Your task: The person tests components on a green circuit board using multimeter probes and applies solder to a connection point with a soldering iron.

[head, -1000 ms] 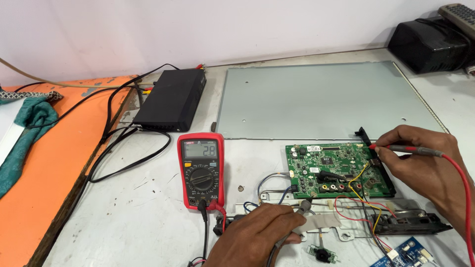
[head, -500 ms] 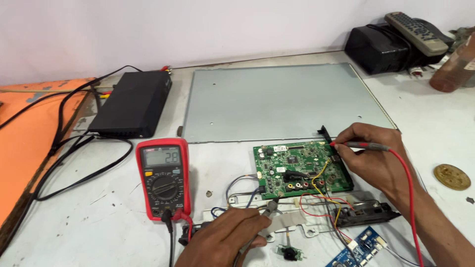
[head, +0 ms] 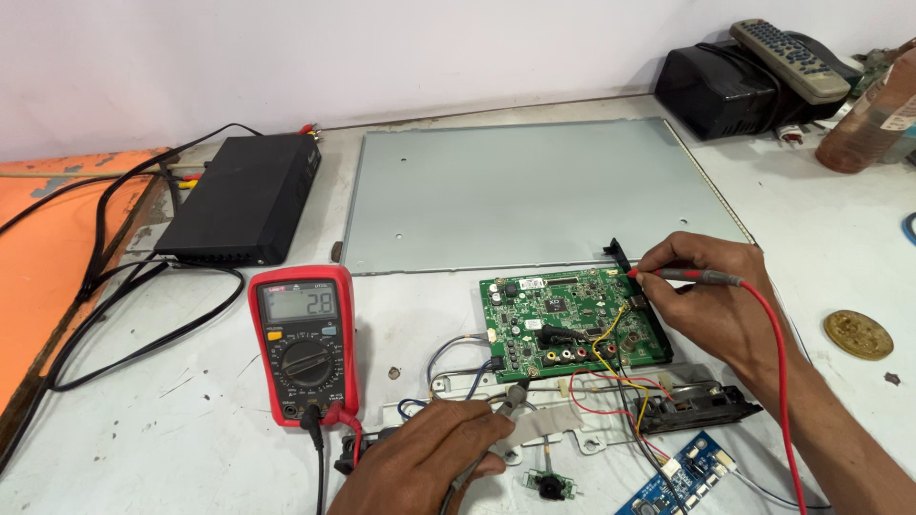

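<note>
A green circuit board (head: 563, 324) lies on the white table (head: 191, 439) in front of a grey metal panel (head: 534, 191). My right hand (head: 711, 305) pinches a red probe (head: 689, 277) with its tip at the board's upper right edge. My left hand (head: 425, 463) holds a dark probe (head: 510, 405) whose tip touches the board's lower edge. A red multimeter (head: 305, 339) with a lit display stands left of the board, its leads plugged in at the bottom.
A black box (head: 243, 195) with cables sits at the back left beside an orange surface (head: 52, 248). A black device with a remote control (head: 787, 57) stands at the back right. A brass disc (head: 857, 334), a small blue board (head: 682, 477) and loose wires lie nearby.
The camera view has swung right, so everything has slid left in the frame. Both hands keep their probes on the board, and the remote and brown bottle have come into view.
</note>
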